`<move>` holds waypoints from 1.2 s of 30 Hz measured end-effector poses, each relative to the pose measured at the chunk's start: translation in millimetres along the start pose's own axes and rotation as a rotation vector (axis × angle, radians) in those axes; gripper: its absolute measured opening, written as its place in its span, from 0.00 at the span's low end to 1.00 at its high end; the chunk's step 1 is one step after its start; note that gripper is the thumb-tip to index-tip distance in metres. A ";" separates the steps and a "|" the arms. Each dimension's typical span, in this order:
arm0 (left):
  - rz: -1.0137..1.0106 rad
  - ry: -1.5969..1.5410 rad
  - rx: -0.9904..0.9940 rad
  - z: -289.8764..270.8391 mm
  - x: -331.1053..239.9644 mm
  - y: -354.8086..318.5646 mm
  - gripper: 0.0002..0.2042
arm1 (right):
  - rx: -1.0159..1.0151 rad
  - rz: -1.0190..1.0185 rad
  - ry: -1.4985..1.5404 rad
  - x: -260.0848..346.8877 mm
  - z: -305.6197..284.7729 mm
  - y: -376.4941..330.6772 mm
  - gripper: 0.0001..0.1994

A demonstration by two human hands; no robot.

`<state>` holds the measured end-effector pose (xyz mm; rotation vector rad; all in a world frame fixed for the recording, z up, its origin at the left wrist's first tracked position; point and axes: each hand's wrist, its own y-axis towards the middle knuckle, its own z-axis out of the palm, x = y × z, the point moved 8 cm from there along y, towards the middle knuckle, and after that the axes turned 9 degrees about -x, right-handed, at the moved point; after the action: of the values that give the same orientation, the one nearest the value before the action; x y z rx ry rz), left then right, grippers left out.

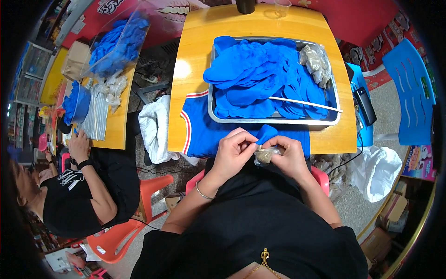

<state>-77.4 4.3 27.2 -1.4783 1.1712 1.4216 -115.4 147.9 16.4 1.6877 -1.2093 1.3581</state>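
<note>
Both my hands are close together at the table's front edge. Between thumb and fingers, my left hand (236,151) pinches the lower end of a small blue cloth piece (266,134). My right hand (289,157) has its fingertips on the same piece from the other side. Below its fingers, against the right palm, hangs a small clear plastic bag (265,157) with brownish contents. Just beyond my hands, a metal tray (278,122) holds a heap of similar blue pieces (260,65), a thin white stick (302,103) and another plastic bag (317,65) of brownish material.
A blue garment (204,132) with striped trim lies under the tray on the yellow table (195,37). A dark cup (245,6) stands at the far edge. To the left, a co-worker (79,186) sits at another table with a clear bin (118,46) of blue pieces.
</note>
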 end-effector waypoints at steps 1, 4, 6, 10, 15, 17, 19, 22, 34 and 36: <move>0.021 0.034 0.004 0.4 -1.6 0.8 0.02 | 0.004 0.037 0.036 -1.8 0.4 0.7 0.09; -0.010 0.045 0.036 1.1 1.2 3.5 0.02 | -0.005 0.118 0.097 -8.1 0.8 1.6 0.08; -0.033 0.012 0.022 2.9 5.9 2.9 0.02 | -0.016 0.159 0.121 -13.3 0.5 2.4 0.08; -0.037 0.023 0.048 4.0 8.6 3.2 0.02 | -0.039 0.183 0.211 -23.1 2.0 3.3 0.07; -0.035 -0.019 -0.004 3.6 6.0 1.4 0.03 | -0.064 0.162 0.284 -24.3 1.3 5.9 0.07; -0.026 -0.015 -0.015 3.4 5.7 0.7 0.04 | -0.098 0.187 0.351 -27.0 0.1 7.1 0.07; 0.092 0.115 -0.023 2.1 -2.1 0.0 0.04 | -0.096 0.174 0.348 -26.7 0.7 6.9 0.07; 0.191 0.227 -0.011 3.5 -8.9 -0.9 0.04 | -0.095 0.176 0.372 -26.7 3.1 8.1 0.06; 0.038 -0.020 0.051 11.3 14.1 -5.2 0.14 | -0.124 0.177 0.426 -24.6 6.6 13.1 0.04; 0.022 -0.056 0.046 10.6 19.8 -4.2 0.14 | -0.130 0.180 0.427 -25.0 6.7 15.3 0.05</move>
<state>-77.4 13.5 6.3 -1.3893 1.1817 1.4322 -128.1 142.8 -10.4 1.1429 -1.1837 1.6087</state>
